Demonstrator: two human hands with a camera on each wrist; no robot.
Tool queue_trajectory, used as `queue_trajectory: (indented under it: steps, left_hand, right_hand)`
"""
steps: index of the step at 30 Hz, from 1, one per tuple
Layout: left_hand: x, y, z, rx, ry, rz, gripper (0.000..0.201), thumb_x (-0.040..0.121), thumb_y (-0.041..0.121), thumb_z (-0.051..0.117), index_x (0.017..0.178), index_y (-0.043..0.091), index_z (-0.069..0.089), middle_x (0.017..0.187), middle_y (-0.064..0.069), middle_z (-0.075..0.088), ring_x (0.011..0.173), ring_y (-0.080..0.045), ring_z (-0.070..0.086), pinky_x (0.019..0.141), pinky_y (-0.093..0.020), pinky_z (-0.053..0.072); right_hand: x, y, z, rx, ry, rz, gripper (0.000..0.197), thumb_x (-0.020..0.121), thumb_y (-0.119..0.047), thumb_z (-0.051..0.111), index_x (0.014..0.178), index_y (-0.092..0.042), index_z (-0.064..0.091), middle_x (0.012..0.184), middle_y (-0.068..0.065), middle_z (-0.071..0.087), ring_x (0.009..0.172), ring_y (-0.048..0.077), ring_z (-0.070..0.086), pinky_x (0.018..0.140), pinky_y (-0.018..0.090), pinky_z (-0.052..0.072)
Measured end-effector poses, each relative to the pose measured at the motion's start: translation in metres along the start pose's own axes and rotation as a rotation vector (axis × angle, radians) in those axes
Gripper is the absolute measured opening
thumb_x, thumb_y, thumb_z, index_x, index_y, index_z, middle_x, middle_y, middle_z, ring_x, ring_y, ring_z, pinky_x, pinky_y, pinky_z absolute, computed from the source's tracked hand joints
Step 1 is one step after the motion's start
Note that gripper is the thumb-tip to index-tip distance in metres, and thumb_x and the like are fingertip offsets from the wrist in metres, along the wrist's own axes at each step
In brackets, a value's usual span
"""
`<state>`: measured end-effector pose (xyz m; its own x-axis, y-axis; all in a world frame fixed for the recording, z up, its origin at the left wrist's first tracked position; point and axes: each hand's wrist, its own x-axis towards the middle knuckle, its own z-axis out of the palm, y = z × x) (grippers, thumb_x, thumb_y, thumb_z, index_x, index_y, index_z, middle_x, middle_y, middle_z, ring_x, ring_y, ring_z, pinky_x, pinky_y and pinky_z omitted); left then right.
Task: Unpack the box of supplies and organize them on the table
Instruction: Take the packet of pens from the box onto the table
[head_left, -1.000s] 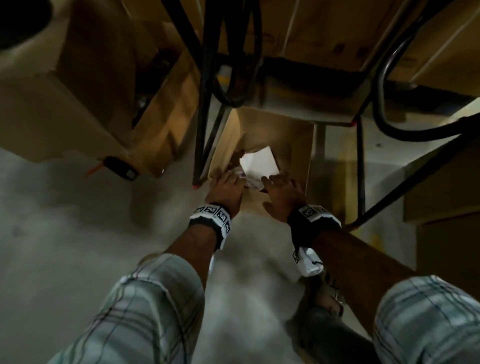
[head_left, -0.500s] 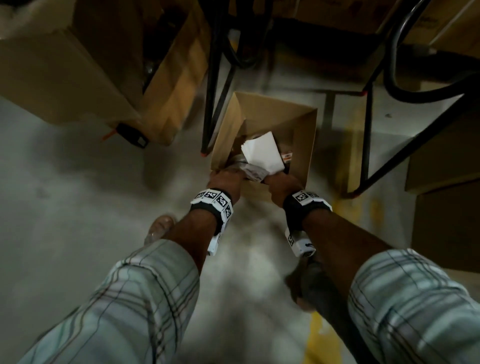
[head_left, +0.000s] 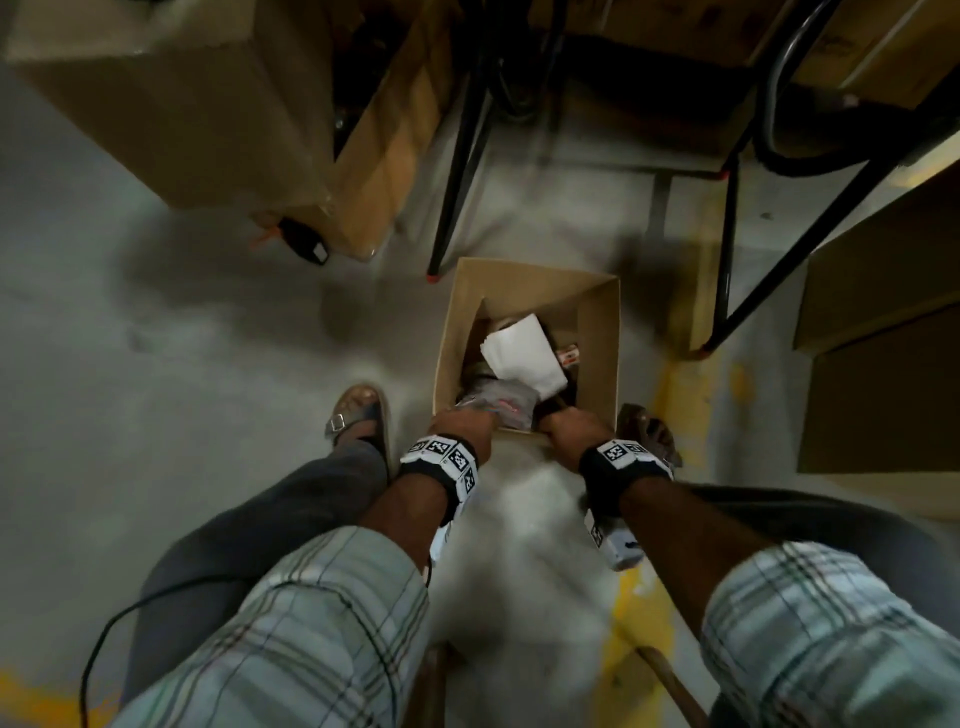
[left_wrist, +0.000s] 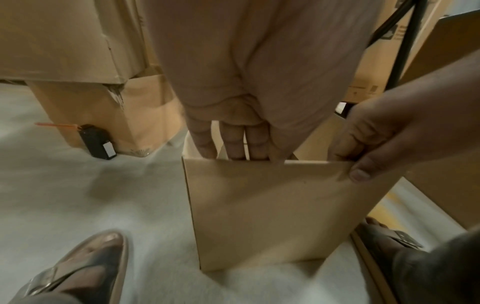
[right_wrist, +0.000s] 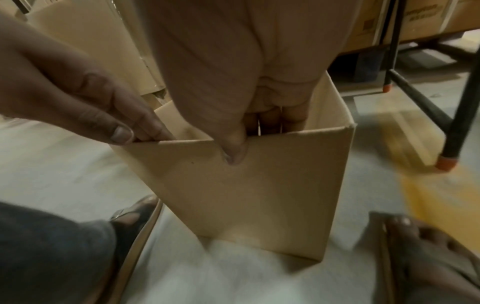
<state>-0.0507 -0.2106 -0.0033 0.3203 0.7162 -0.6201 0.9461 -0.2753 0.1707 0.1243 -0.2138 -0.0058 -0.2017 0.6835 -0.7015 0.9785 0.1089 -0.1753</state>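
Nearby, table legs (head_left: 457, 171) flank the gripped box (head_left: 602, 332).

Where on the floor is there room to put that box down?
Bare grey floor lies left of the box, below the big carton. It is crowded to the right: table legs and stacked cartons.

You've got a big cardboard carton (head_left: 171, 98) up on your far left, with a small black gadget (head_left: 305, 243) with an orange tab on the grey floor (head_left: 156, 364) right beside its corner. Black metal legs (head_left: 460, 171) with orange feet stand ahead, more cartons (head_left: 883, 322) are stacked on your right, and yellow paint streaks (head_left: 631, 618) mark the floor.
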Motion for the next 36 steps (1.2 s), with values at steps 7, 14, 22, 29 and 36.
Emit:
queue_trajectory:
  steps: [7, 14, 22, 29, 36]
  left_hand:
    - [-0.020, 0.006, 0.016, 0.026, -0.061, -0.007, 0.034, 0.092, 0.015, 0.049, 0.122, 0.023, 0.063, 0.131, -0.003, 0.060, 0.121, -0.025, 0.056, 0.101, -0.039, 0.046]
    - [-0.008, 0.002, 0.012, -0.022, -0.124, 0.004, 0.035, 0.091, 0.018, 0.053, 0.125, 0.022, 0.062, 0.134, -0.005, 0.057, 0.122, -0.027, 0.055, 0.103, -0.042, 0.045]
    - [0.017, -0.013, -0.002, -0.201, 0.027, -0.081, 0.033, 0.093, 0.019, 0.049, 0.124, 0.019, 0.058, 0.126, -0.011, 0.060, 0.114, -0.032, 0.058, 0.096, -0.043, 0.049]
    - [0.036, -0.013, 0.010, -0.188, -0.049, -0.082, 0.033, 0.095, 0.016, 0.047, 0.126, 0.011, 0.056, 0.131, -0.014, 0.057, 0.120, -0.033, 0.055, 0.102, -0.040, 0.044]
    - [0.034, -0.018, 0.015, -0.255, -0.142, -0.085, 0.036, 0.090, 0.032, 0.059, 0.122, 0.016, 0.059, 0.122, -0.009, 0.064, 0.110, -0.031, 0.061, 0.096, -0.041, 0.050]
  right_hand:
    - [-0.027, -0.013, 0.035, 0.016, -0.044, 0.068, 0.027, 0.089, -0.015, 0.052, 0.113, -0.020, 0.064, 0.114, 0.008, 0.063, 0.105, 0.028, 0.062, 0.083, 0.038, 0.052]
    - [-0.025, -0.013, 0.019, 0.075, -0.069, 0.033, 0.030, 0.094, -0.029, 0.050, 0.118, -0.013, 0.061, 0.114, 0.009, 0.063, 0.103, 0.028, 0.060, 0.086, 0.036, 0.049]
    - [0.017, -0.028, -0.004, 0.184, -0.070, 0.107, 0.041, 0.096, -0.039, 0.047, 0.123, -0.009, 0.051, 0.121, 0.017, 0.059, 0.107, 0.032, 0.058, 0.087, 0.035, 0.047]
    - [0.049, -0.023, 0.002, 0.298, -0.243, 0.136, 0.050, 0.094, -0.044, 0.053, 0.131, -0.011, 0.047, 0.129, 0.017, 0.057, 0.112, 0.031, 0.057, 0.084, 0.030, 0.045]
    - [0.059, -0.009, 0.010, 0.699, -0.253, 0.166, 0.032, 0.088, -0.014, 0.063, 0.119, -0.008, 0.063, 0.120, 0.013, 0.064, 0.091, 0.023, 0.061, 0.073, 0.024, 0.052]
